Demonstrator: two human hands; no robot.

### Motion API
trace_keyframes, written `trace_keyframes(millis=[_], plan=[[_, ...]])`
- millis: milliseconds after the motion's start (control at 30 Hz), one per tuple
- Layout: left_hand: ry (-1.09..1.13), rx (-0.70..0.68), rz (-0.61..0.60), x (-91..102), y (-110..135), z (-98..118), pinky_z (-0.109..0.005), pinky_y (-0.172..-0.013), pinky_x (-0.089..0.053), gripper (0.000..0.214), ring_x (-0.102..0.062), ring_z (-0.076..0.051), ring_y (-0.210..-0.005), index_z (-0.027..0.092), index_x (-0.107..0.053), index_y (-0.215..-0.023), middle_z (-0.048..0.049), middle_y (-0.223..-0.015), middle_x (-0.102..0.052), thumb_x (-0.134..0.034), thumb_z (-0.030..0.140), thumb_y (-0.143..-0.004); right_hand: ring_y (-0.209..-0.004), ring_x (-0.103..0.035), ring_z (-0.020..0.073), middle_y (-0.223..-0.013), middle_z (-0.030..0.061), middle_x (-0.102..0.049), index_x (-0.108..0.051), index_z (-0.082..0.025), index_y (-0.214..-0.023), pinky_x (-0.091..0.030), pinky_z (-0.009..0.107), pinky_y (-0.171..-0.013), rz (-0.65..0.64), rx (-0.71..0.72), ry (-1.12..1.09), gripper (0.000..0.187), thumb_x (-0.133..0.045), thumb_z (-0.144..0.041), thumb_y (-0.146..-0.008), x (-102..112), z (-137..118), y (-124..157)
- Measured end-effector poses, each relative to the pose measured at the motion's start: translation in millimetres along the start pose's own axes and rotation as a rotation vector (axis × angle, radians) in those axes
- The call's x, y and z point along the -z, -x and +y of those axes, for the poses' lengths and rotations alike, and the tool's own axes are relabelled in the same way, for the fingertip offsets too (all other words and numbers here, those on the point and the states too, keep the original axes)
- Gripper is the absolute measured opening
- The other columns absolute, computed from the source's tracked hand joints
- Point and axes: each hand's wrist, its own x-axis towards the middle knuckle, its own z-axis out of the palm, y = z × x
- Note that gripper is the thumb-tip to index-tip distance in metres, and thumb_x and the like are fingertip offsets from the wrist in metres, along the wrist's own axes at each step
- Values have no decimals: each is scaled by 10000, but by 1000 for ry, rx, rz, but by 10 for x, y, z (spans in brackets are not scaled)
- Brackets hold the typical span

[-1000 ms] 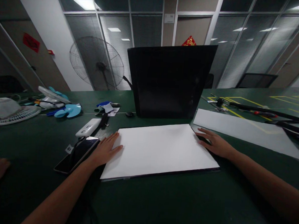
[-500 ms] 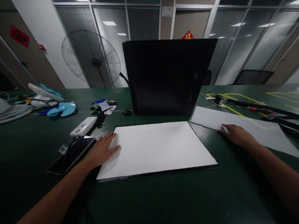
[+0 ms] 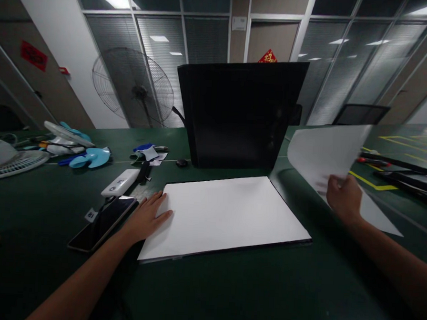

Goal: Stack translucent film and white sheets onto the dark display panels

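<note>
Right hand (image 3: 344,198) closed tight on the loose paper (image 3: 327,147), fingers curled, thumb over the top, and that paper bows up above the right side of the worktop (image 3: 228,297); whether its lower corner touches, I can't tell! Across to the left hand (image 3: 146,219): palm down, fingers spread, gripping nothing, laid over the left edge of the white sheet (image 3: 228,218). That one lies flat mid-worktop, the black panel (image 3: 240,118) standing between it and the worktop's far edge, the phone (image 3: 100,226) near the left wrist.
</note>
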Motion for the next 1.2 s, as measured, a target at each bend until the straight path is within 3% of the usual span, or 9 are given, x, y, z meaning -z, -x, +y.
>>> trace_keyframes(millis=[100, 200, 333, 433, 567, 700, 767, 1000, 1200], plan=[[-7, 2, 4, 13, 8, 18, -568, -1292, -237, 851, -304, -371, -1592, 59, -416, -1603, -227, -1698, -356, -397, 653, -993, -798, -645, 294, -1018, 212, -708, -594, -112, -1196, -503, 423, -731, 9, 160, -53, 495, -387, -523, -1013, 29, -190, 211], [-12, 11, -4, 2, 8, 11, -563, -1297, -224, 863, -295, -365, -1597, 49, -403, -1610, -224, -1704, -343, -396, 652, -992, -753, -674, 235, -988, 120, -749, -687, -188, -1082, -542, 370, -743, -200, 463, -136, 399, -545, -541, -961, 58, -395, 480], [-3, -5, -1, -11, 6, -8, -593, -1286, -232, 869, -298, -379, -1593, 52, -404, -1610, -228, -1704, -338, -391, 666, -995, -1041, -741, 248, -1219, 64, -768, -734, -269, -1231, -592, 389, -892, -511, 1067, -212, 304, -589, -344, -975, 97, -662, 804], [0, 2, 1, -6, 9, -2, -596, -1284, -237, 862, -299, -380, -1593, 64, -412, -1609, -224, -1702, -347, -365, 677, -1005, -1138, -729, 262, -1331, 50, -734, -714, -290, -1321, -605, 433, -954, -629, 1232, -220, 364, -620, -301, -970, 142, -824, 969], [8, 12, 16, -18, 18, 4, -581, -1286, -238, 788, -301, -354, -1597, 97, -435, -1601, -206, -1702, -359, -308, 638, -1042, -1240, -686, 292, -1419, 50, -684, -669, -312, -1414, -568, 514, -1057, -755, 1221, -213, 429, -638, -423, -1000, 255, -999, 1133], [16, 5, 37, -44, 16, -14, -594, -1282, -236, 724, -309, -344, -1595, 129, -460, -1589, -202, -1697, -369, -297, 598, -1063, -1398, -571, 318, -1620, 34, -490, -419, -390, -1620, -518, 547, -1127, -873, 1209, -264, 672, -640, -530, -1001, 342, -1103, 1216], [9, 4, 33, -40, 13, -15, -587, -1284, -239, 723, -310, -344, -1595, 129, -463, -1587, -202, -1696, -372, -314, 600, -1058, -1444, -524, 315, -1663, 28, -423, -365, -399, -1644, -502, 543, -1148, -853, 1194, -302, 684, -612, -522, -1018, 323, -1083, 1178], [-7, 32, -41, 38, 22, 53, -550, -1304, -192, 800, -246, -327, -1618, 102, -397, -1623, -199, -1723, -315, -284, 642, -1044, -1341, -615, 343, -1465, 81, -646, -719, -284, -1356, -486, 641, -1143, -499, 894, -137, 426, -487, -483, -1059, -17, -511, 550], [-13, 32, -39, 31, 22, 60, -557, -1299, -197, 806, -248, -337, -1616, 99, -385, -1627, -204, -1725, -304, -292, 643, -1039, -1227, -693, 316, -1378, 70, -705, -767, -261, -1273, -560, 563, -1088, -562, 754, -69, 466, -439, -520, -1067, -157, -23, 101]])
